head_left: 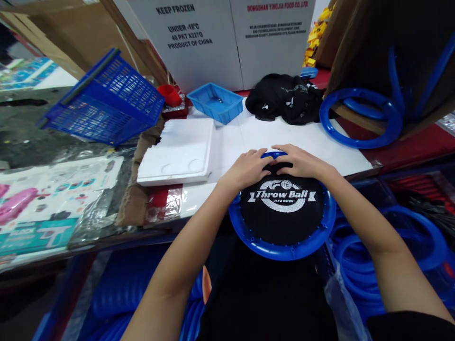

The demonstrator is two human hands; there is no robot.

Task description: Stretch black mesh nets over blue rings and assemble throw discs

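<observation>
A round throw ball trampoline disc with a blue plastic rim and black fabric rests tilted at the table's near edge, against my body. White lettering on it reads "Throw Ball Fly & Catch". My left hand grips the far rim, fingers curled over it. Close beside it, my right hand holds the same rim, its thumb on the black fabric. The two hands' fingertips nearly meet at the top. Small pegs or knobs line the inner edge of the rim.
Behind stand a blue tray, a black cloth and a white carton. To the left are a foam block and a blue basket. Blue rings lie right, with more rings in a bin below.
</observation>
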